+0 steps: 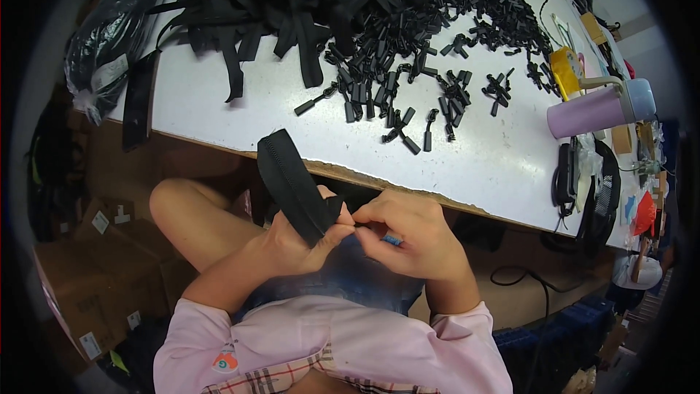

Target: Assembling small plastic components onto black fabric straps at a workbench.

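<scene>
A black zipper tape curls up out of my left hand, which is closed around its lower end. The row of teeth runs along the tape's length. My right hand meets the left fingertips just in front of my lap, thumb and forefinger pinched together. Whatever lies in that pinch is too small or too covered to make out. Beyond the table's front edge, black zipper sliders with long pulls lie scattered, some singly, most in a dense heap.
Black zipper tapes pile up at the back left, beside a clear plastic bag of black material. A lilac bottle and a yellow tape roll are at the right of the white table. Cardboard boxes sit lower left.
</scene>
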A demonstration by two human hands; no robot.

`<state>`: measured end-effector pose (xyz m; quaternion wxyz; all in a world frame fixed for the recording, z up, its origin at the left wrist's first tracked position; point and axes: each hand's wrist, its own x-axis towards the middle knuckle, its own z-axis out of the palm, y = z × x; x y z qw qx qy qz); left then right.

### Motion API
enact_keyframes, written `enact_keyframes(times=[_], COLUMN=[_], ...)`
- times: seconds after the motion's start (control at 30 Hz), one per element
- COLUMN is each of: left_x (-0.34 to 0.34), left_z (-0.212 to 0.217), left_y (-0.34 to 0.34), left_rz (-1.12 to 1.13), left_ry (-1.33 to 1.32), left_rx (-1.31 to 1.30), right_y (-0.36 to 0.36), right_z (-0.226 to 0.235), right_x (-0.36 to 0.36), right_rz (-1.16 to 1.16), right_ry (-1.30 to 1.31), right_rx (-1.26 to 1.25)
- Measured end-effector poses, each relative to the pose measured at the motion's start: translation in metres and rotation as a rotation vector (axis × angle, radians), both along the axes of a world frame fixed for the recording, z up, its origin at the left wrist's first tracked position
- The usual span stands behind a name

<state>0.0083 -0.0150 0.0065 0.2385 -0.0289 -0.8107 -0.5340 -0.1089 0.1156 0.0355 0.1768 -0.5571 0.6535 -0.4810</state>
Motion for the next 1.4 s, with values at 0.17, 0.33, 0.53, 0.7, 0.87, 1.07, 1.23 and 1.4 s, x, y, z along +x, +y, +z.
enact_keyframes(times=[0.17,0.33,0.53,0.7,0.87,1.07,1.23,1.4], left_x=[0.002,0.006,-0.004,0.0,0.0,0.001,-0.007,-0.004], left_z=[-0.003,0.0,-0.002,-0.001,-0.008,-0.009,-0.017,-0.016], left_y=[-0.002,0.003,0.005,-0.008,0.0,-0.017,-0.001,0.006], left_rz=[-0.001,-0.061,0.183,-0.063,-0.286,-0.266,-0.136,-0.009], left_ry=[-0.012,-0.033,0.084,-0.243,-0.472,-0.643,-0.356,-0.22], left_rx=[0.016,0.076,0.109,0.134,0.081,1.058,0.848,0.74], right_y=[0.0,0.0,-0.003,0.002,-0.005,0.013,-0.002,-0.009], right_z=[-0.002,0.005,-0.032,-0.033,-0.021,-0.014,-0.008,-0.026], right_x=[-0.001,0.0,0.009,-0.004,-0.008,-0.006,0.014,0.026], right_rz=[-0.004,0.074,0.269,-0.068,-0.101,0.009,0.0,-0.259], right_ry=[0.002,-0.057,-0.066,-0.222,-0.991,-0.806,-0.405,-0.351], right_rx=[-0.044,0.003,0.261,0.133,-0.142,-0.356,-0.215,-0.195])
